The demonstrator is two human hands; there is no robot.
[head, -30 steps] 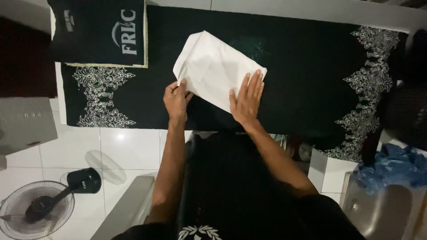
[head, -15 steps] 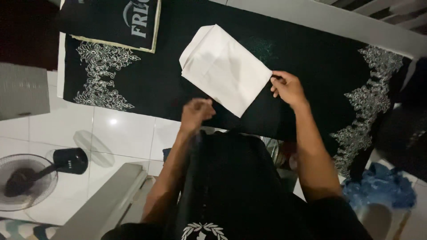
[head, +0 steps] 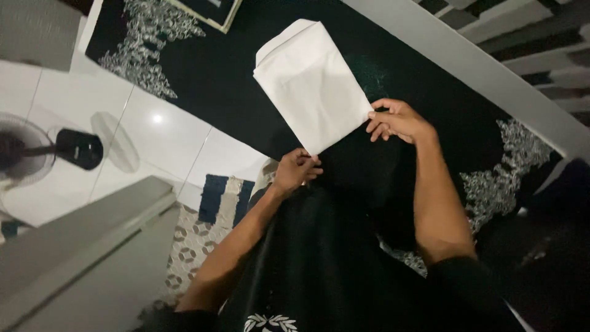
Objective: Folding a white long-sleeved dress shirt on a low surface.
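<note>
step: folding white cloth | left hand, right hand fingers pinched shut on near corners | next: probably lift evenly (corners slip easily)

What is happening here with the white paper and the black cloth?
A person holds a folded white paper sheet by its near edge: the right hand pinches one corner, the left hand the other. The sheet lies over a black cloth with silver lace patterns. A standing fan lies on the white tiled floor.
</note>
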